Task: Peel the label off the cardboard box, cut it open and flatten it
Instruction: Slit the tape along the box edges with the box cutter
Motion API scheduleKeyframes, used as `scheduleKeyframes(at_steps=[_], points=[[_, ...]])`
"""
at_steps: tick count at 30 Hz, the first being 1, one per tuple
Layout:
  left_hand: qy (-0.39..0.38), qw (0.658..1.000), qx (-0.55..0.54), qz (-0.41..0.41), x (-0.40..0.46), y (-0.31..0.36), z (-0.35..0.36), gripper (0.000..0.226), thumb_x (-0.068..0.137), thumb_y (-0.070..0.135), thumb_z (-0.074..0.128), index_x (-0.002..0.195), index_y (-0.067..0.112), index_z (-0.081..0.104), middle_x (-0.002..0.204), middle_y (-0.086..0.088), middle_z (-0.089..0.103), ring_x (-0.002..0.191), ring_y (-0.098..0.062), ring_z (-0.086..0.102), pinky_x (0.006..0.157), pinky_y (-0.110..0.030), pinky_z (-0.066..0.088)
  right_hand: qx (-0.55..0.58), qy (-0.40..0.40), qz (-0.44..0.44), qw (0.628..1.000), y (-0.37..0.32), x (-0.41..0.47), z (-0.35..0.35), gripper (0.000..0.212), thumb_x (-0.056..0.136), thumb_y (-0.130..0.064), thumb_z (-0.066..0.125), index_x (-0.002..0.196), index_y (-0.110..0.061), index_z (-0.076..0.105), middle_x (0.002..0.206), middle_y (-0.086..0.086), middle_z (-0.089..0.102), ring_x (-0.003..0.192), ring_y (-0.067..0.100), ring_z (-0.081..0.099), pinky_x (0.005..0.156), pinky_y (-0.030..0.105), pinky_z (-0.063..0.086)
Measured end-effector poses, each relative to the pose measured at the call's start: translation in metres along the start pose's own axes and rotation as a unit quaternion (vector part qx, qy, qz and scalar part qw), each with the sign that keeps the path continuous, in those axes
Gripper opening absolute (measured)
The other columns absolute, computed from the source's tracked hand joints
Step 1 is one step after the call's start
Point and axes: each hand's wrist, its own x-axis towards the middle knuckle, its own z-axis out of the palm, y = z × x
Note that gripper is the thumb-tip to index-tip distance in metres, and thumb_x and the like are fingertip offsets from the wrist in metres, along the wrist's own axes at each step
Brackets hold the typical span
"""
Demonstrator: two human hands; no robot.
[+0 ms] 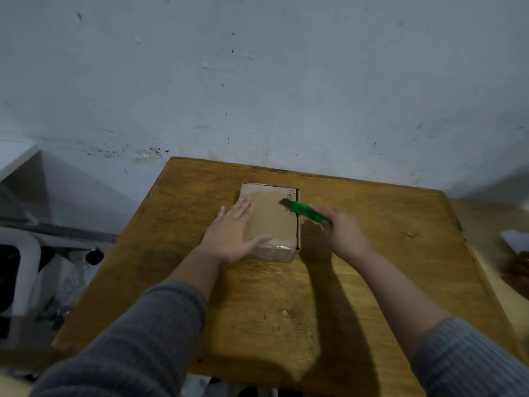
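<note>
Grey ribbed sleeves [143, 333] nearest. Left hand [229, 233] flat, fingers straight, pressing on left part of brown cardboard box [274, 219]. Right hand [343, 233] curled round green plastic utility knife [307, 212], blade tip over box's right top edge. Box lies on worn yellow wooden table [286, 296], toward far edge. Scuffed pale wall [257, 81] behind.

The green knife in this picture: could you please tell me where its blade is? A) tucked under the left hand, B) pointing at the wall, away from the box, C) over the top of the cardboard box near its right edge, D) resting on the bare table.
C: the right hand grips the green knife, whose blade lies over the top of the cardboard box near its right edge.
</note>
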Motion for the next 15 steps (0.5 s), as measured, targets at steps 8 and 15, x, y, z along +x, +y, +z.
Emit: scheduleKeyframes(at_steps=[8,15], points=[[0.023,0.995,0.033,0.086,-0.012,-0.036,0.004,0.103,0.077,0.078,0.04,0.153,0.019,0.004,0.16,0.005,0.0,0.146,-0.007,0.0,0.12,-0.037,0.003,-0.011,0.023,-0.137,0.99,-0.032,-0.052,0.01,0.047,0.091,-0.01,0.053,0.13,-0.036,0.053,0.122,-0.004,0.063,0.115,0.017,0.054,0.095,0.04,0.044],[0.044,0.995,-0.007,0.085,-0.018,-0.034,0.006,0.099,0.079,0.07,0.048,0.153,0.017,0.009,0.16,0.003,0.004,0.146,-0.009,0.003,0.12,-0.038,0.005,-0.098,0.04,-0.199,0.974,-0.047,-0.067,0.017,0.048,0.09,-0.011,0.056,0.13,-0.035,0.052,0.115,-0.002,0.065,0.101,0.022,0.056,0.075,0.033,0.032]])
